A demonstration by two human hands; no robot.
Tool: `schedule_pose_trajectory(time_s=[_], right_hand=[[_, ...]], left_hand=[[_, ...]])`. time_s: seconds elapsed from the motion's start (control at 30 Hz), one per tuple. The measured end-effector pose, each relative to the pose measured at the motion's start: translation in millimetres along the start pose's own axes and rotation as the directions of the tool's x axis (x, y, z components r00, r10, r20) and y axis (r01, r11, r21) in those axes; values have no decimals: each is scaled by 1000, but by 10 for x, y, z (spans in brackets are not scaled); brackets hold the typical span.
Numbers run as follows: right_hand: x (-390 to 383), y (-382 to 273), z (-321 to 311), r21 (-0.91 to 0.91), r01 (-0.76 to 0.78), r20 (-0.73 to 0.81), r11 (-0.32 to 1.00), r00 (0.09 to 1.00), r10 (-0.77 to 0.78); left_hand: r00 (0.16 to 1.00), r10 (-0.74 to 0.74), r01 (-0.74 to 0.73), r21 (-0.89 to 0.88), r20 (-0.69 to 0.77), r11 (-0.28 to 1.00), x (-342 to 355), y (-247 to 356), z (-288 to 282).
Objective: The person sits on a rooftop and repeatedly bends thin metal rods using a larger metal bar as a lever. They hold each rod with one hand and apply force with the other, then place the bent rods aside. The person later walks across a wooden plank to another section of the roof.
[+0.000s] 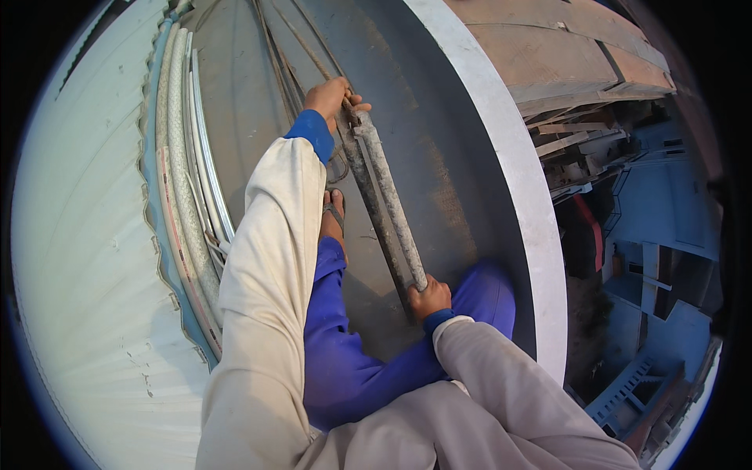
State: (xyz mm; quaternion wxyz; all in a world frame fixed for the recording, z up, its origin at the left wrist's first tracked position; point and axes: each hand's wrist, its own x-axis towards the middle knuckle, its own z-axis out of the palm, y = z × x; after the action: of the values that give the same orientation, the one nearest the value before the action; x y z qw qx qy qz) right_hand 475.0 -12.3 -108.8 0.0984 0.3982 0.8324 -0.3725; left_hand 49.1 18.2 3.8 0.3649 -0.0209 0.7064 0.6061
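A rough, crusted grey pipe (pixel 389 188) slants across the space in front of me. My right hand (pixel 431 298) is closed round its near end, close to my bent knee. At the pipe's far end my left hand (pixel 330 99) is wrapped round a long thin rod (pixel 301 39), which runs on away from me. The left fingers partly hide where rod and pipe meet. A dark band (pixel 368 196) lies along the pipe's left side; whether it is a second pipe or a shadow, I cannot tell.
More thin rods (pixel 270 43) lie on the grey floor (pixel 235 86) at the far side. Hoses and pipes (pixel 182 157) line the left edge by a pale corrugated sheet (pixel 86 235). On the right, a low wall with a white top (pixel 517 141) borders a drop to buildings below.
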Motion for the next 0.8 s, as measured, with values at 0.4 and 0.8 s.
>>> schedule_pose_trajectory(time_s=[0.4,0.8], right_hand=[[346,225,341,41,16,-26,999,1000,-15],[119,41,45,126,-10,128,992,992,-7]], left_hand=[[1000,-7,7,23,-3,1000,80,-32,66],[999,-50,49,-55,-18,997,124,-34,39]])
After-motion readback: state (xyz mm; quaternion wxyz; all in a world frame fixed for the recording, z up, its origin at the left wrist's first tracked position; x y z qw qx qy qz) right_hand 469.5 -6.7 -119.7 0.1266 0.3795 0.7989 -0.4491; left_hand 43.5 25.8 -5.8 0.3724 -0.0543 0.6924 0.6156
